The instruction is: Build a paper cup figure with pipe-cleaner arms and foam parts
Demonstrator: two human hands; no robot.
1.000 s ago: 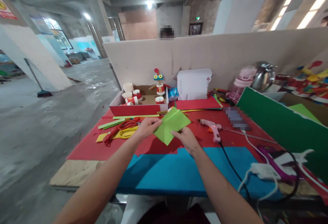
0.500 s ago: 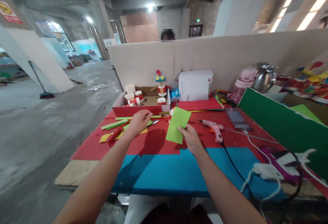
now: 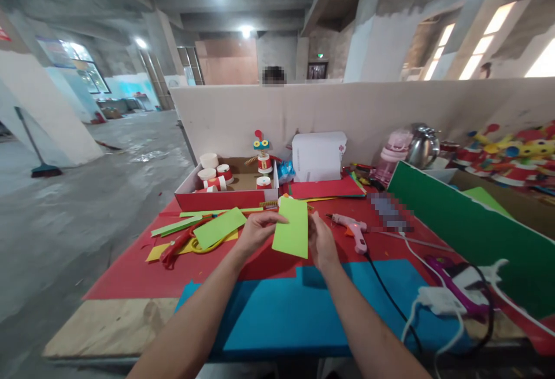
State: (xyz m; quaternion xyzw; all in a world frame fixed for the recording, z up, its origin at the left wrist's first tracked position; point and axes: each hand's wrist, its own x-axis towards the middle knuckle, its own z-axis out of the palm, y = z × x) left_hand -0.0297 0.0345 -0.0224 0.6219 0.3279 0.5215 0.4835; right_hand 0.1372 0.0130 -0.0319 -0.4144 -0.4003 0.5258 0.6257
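Note:
A light green paper rectangle (image 3: 291,231) is held upright over the red sheet on the table. My left hand (image 3: 259,231) pinches its left edge, with the thumb across the front. At the right edge is my right hand (image 3: 321,240), its fingers against the paper and partly behind it. Another green piece (image 3: 219,228) lies to the left, on yellow paper and near red-handled scissors (image 3: 176,249). A pink glue gun (image 3: 353,230) rests on the red sheet right of my right hand.
Paper cups (image 3: 208,161) and a cup figure (image 3: 264,162) stand in a box (image 3: 225,199) behind my hands. A green panel (image 3: 468,240), a power strip (image 3: 442,300) and cables occupy the right. A person's head (image 3: 274,76) shows beyond the partition.
My left hand has moved right, from above the green strips to the held paper, and now grips it. The paper has turned more upright. The view has shifted to the right.

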